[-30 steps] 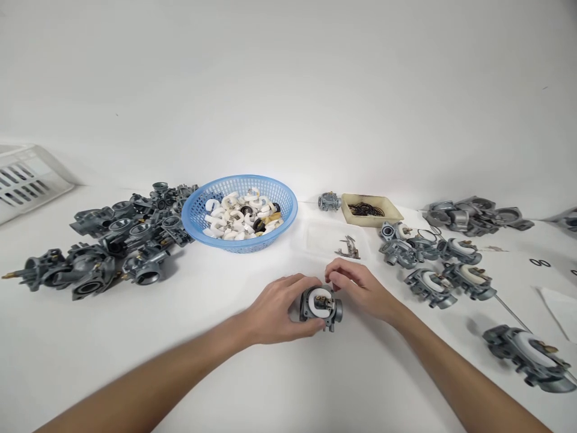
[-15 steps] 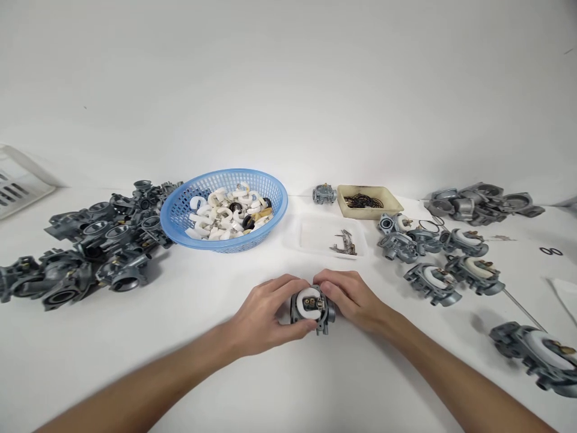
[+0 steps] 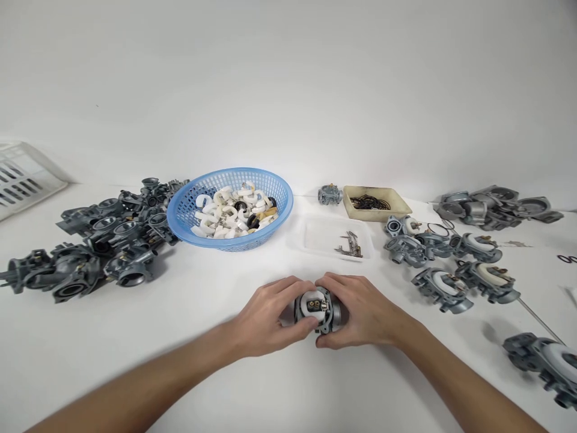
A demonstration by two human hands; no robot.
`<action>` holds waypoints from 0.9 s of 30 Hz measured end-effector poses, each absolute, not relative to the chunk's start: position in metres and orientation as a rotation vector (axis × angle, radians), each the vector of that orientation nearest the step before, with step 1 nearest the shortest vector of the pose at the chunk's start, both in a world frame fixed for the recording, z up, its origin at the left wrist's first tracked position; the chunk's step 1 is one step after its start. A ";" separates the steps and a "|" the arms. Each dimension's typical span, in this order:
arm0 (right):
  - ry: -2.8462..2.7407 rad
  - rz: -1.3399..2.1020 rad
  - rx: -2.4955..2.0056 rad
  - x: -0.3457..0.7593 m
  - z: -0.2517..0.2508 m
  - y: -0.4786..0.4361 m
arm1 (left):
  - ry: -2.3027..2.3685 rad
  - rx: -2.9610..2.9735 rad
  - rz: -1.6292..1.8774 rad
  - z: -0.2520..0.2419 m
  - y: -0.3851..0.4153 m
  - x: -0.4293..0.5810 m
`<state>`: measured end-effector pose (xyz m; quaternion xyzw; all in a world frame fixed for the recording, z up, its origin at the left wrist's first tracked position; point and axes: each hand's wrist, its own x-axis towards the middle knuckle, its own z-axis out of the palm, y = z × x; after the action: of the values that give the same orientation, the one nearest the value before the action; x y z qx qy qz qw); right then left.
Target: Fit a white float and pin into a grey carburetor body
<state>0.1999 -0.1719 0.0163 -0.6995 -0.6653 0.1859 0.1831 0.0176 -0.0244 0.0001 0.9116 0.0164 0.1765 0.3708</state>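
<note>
Between my hands, low in the middle of the head view, is a grey metal carburetor (image 3: 331, 319) with its underside facing up. A white C-shaped float (image 3: 308, 304) sits in it around small brass jets. My left hand (image 3: 274, 316) is closed on the carburetor's left side, with its thumb along the near edge and fingers at the far edge. My right hand (image 3: 360, 310) wraps the right side, thumb near the front. The right fingertips are partly hidden behind the carburetor.
A blue basket (image 3: 180, 231) holds white, black and yellowish floats. Carburetor bodies (image 3: 106, 225) are heaped at left. A clear tray (image 3: 311, 240) holds small metal pins; a yellowish tray (image 3: 378, 214) holds black rings. Carburetors with floats (image 3: 442, 288) stand at right, beside metal bowls (image 3: 496, 204).
My right hand has shifted from the far right corner to wrap the carburetor's right side, its thumb now at the near edge. The carburetor has turned slightly. The whole view has shifted a little.
</note>
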 end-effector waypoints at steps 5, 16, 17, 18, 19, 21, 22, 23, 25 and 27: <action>-1.867 0.523 -1.982 0.198 0.015 -0.171 | 0.038 2.328 0.458 -0.001 -0.024 0.017; -1.850 0.561 -1.956 0.196 0.015 -0.173 | 0.013 2.386 0.483 -0.003 -0.024 0.018; -1.852 0.558 -1.953 0.196 0.015 -0.173 | 0.011 2.387 0.490 -0.004 -0.024 0.018; -1.853 0.554 -1.950 0.196 0.014 -0.173 | 0.012 2.388 0.496 -0.004 -0.024 0.018; -1.854 0.550 -1.946 0.196 0.014 -0.173 | 0.012 2.390 0.499 -0.004 -0.024 0.018; -1.851 0.546 -1.945 0.196 0.013 -0.173 | 0.011 2.393 0.507 -0.003 -0.024 0.019; -1.849 0.547 -1.946 0.196 0.013 -0.173 | 0.011 2.394 0.512 -0.003 -0.024 0.019; -1.849 0.549 -1.949 0.195 0.013 -0.173 | 0.012 2.395 0.517 -0.003 -0.024 0.019; -1.849 0.553 -1.953 0.195 0.013 -0.174 | 0.016 2.396 0.526 -0.002 -0.024 0.018; -1.850 0.549 -1.949 0.195 0.013 -0.173 | 0.019 2.394 0.528 -0.002 -0.024 0.018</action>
<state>0.1945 -0.1735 0.0127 -0.6966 -0.6610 0.1963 0.1981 0.0182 -0.0243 -0.0022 0.9190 0.0071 0.2026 0.3382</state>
